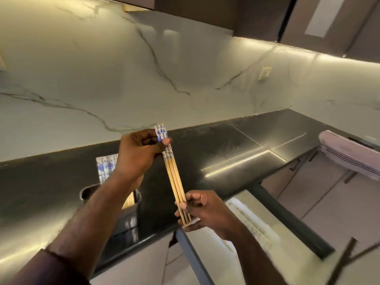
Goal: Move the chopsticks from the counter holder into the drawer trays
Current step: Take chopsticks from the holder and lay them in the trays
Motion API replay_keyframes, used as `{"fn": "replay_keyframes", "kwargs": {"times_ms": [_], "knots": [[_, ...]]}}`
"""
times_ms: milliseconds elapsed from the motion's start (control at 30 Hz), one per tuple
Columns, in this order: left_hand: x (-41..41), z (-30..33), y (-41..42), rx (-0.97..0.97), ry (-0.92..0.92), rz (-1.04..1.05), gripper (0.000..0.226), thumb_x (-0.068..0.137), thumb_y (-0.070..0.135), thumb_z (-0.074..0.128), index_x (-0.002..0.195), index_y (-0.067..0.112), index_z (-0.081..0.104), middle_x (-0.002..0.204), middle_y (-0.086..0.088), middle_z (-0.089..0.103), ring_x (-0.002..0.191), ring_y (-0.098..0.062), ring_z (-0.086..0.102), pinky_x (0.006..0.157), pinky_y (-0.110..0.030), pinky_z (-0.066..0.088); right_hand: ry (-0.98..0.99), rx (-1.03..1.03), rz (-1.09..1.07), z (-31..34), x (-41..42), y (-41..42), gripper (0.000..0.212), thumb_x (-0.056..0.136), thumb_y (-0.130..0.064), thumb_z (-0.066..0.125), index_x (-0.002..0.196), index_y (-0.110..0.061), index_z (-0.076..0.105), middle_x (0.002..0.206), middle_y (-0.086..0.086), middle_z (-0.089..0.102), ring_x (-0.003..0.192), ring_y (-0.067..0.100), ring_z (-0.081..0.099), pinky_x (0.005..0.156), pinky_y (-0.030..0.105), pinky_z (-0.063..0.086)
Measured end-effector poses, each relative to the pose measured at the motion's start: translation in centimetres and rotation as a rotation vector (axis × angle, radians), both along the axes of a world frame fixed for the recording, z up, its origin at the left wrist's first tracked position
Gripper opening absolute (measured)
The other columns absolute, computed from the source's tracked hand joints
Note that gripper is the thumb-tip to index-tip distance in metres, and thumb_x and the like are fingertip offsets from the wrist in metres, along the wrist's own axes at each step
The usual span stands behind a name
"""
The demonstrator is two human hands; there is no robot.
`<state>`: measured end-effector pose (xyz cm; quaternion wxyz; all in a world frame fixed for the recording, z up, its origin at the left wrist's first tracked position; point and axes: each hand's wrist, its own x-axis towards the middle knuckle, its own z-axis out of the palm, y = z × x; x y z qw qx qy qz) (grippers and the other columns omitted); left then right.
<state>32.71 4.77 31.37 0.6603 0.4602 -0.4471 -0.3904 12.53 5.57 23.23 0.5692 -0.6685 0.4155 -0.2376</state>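
The left hand (139, 150) pinches the patterned top of a small bundle of chopsticks (174, 177), while the right hand (202, 210) closes around their narrow tips; the bundle hangs in the air above the counter edge. The sticks are pale bamboo with blue-and-white printed heads, lying side by side. Behind the left forearm a metal holder (129, 212) on the black counter (226, 149) keeps more of them. An open drawer (257, 221) sits below right, under a veined marble backsplash (144, 68).
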Motion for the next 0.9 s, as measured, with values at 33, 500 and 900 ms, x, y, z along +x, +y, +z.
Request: {"fn": "replay_keyframes", "kwargs": {"times_ms": [33, 500, 900], "knots": [[-1.9, -0.3, 0.3, 0.007, 0.019, -0.001, 0.014, 0.08, 0.004, 0.072, 0.089, 0.014, 0.073, 0.085, -0.008, 0.076, 0.078, -0.017, 0.073, 0.064, -0.022, 0.057, 0.003, 0.002, -0.03, 0.0, -2.1, 0.8, 0.014, 0.094, -0.022, 0.062, 0.105, -0.02, 0.069, 0.095, 0.005, 0.076, 0.089, 0.022, 0.074, 0.077, 0.038, 0.062], [-23.8, -8.2, -1.5, 0.276, 0.172, -0.183, 0.013, 0.082, 0.008, 0.073, 0.095, 0.009, 0.072, 0.09, -0.012, 0.076, 0.083, -0.024, 0.075, 0.074, -0.037, 0.06, 0.131, 0.176, -0.341, -1.6, -24.4, 5.7, 0.008, 0.086, -0.009, 0.071, 0.091, -0.003, 0.075, 0.084, 0.019, 0.074, 0.069, 0.024, 0.069, 0.064, 0.037, 0.061], [-28.6, -20.0, -9.4, 0.541, 0.198, -0.227, 0.009, 0.085, 0.002, 0.068, 0.093, 0.003, 0.069, 0.084, -0.01, 0.077, 0.078, -0.023, 0.075, 0.061, -0.029, 0.06, 0.425, 0.361, -0.436, -9.7, -28.4, -2.1, 0.016, 0.087, 0.002, 0.06, 0.09, 0.001, 0.075, 0.083, 0.014, 0.075, 0.06, 0.014, 0.07, 0.055, 0.023, 0.058]]}}
